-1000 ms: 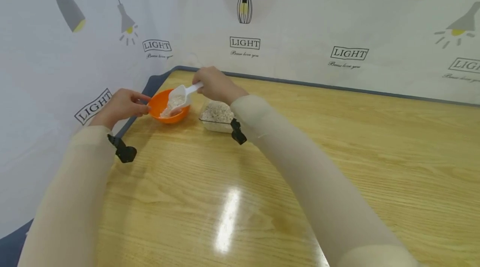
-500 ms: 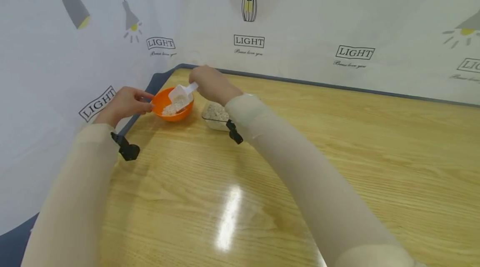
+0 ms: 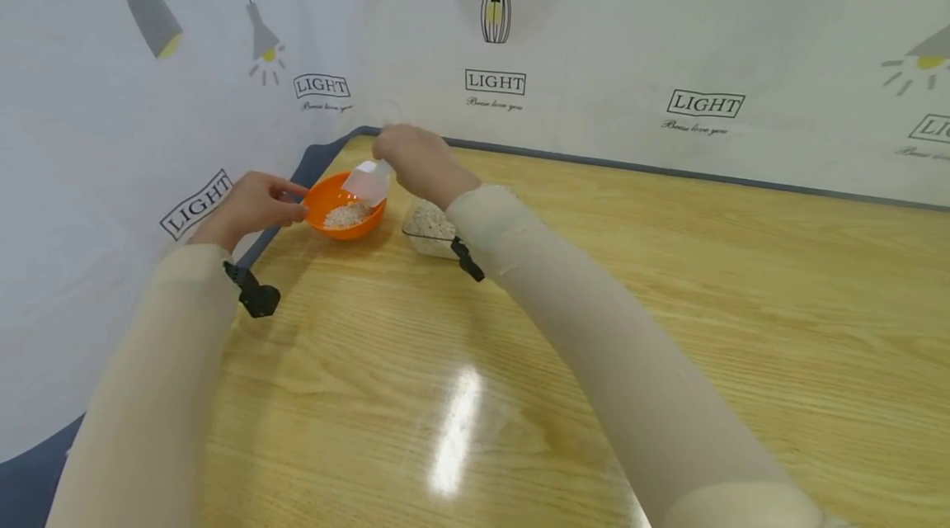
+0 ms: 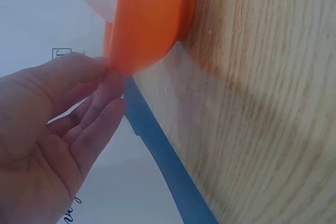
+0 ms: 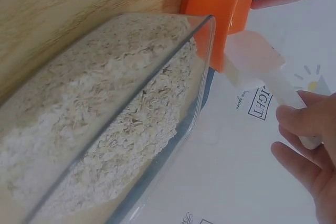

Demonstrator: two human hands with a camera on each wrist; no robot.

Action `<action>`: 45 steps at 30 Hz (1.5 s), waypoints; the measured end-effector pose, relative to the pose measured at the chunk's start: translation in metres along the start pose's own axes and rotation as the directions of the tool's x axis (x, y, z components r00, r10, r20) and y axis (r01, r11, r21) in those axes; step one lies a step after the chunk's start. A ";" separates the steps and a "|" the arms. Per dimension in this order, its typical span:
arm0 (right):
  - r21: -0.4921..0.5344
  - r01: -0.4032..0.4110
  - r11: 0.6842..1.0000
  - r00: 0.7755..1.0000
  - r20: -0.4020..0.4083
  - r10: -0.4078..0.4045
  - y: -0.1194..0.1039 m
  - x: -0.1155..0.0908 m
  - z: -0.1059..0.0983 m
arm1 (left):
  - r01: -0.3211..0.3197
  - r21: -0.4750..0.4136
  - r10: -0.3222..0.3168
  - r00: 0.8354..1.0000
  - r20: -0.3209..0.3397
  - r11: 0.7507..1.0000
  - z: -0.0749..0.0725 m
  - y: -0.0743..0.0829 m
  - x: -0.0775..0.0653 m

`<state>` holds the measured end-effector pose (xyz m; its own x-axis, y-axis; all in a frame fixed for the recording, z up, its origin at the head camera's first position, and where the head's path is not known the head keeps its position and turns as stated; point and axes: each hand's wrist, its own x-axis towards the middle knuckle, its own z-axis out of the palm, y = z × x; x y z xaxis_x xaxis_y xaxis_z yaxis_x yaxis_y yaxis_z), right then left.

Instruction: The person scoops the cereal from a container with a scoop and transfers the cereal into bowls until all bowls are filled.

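An orange bowl [image 3: 319, 206] stands near the table's far left corner, with a small heap of oats [image 3: 347, 216] inside. My left hand [image 3: 256, 205] pinches the bowl's rim between thumb and fingers, seen closely in the left wrist view, where the bowl [image 4: 149, 22] stands on the wood. My right hand [image 3: 421, 161] grips a white scoop [image 3: 367, 183] by its handle and holds it tipped over the bowl's right side. In the right wrist view, the scoop [image 5: 254, 56] overlaps the bowl's rim, and the right hand's [image 5: 310, 135] thumb and fingers close round the handle.
A clear container [image 3: 430, 243] full of oats [image 5: 121, 114] stands just right of the bowl, partly hidden under the right forearm. The wooden table [image 3: 356, 371] meets a printed cloth wall [image 3: 594, 58] at the back and left, along a dark blue edge.
The scoop has tipped further over the bowl, and the oats it held have slid out into the bowl. The left hand stays at the rim. The head view has shifted slightly.
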<state>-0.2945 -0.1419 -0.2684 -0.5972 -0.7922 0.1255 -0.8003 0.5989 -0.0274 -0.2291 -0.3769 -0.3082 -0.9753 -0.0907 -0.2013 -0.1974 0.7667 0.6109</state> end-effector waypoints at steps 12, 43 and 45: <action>0.064 0.002 0.998 0.996 -0.093 0.004 0.012 -0.011 -0.004 | -0.008 0.003 0.008 1.000 -0.006 1.000 0.001 0.003 -0.003; 0.254 -0.023 0.967 0.995 -0.090 0.047 0.057 -0.065 -0.026 | -0.243 0.101 0.248 0.968 -0.040 0.965 0.014 0.058 -0.002; 0.254 -0.022 0.967 0.995 -0.087 0.045 0.060 -0.069 -0.027 | -0.258 0.098 0.262 0.964 -0.031 0.961 0.018 0.063 -0.002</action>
<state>-0.2997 -0.0478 -0.2524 -0.6260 -0.7510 0.2102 -0.7744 0.5668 -0.2810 -0.2381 -0.3171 -0.2828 -0.9955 0.0943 -0.0105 0.0720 0.8224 0.5643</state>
